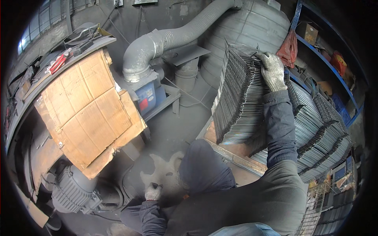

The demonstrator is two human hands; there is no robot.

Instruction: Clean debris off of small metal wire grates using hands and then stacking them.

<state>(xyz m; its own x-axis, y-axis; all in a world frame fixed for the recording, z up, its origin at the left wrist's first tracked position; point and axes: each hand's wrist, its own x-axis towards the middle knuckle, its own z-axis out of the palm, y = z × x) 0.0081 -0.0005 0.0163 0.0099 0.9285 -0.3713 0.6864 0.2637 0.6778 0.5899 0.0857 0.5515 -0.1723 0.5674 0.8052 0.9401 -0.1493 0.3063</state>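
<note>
Gripping the top edge of the stacked metal sheets [240,94] upper right, right hand [272,70] curled tight; left hand [152,192] fisted low, far off.

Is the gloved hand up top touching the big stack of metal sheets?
Touching. The head view shows the right hand resting on the stack of metal sheets, fingers curled over its top edge.

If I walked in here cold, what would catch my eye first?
Probably the big stack of thin metal plates on the right, standing on edge, with the gloved right hand gripping their top. Next, the torn cardboard draped over the machine at left, and the grey ribbed duct curving overhead. The left hand rests low by the knee.
</note>
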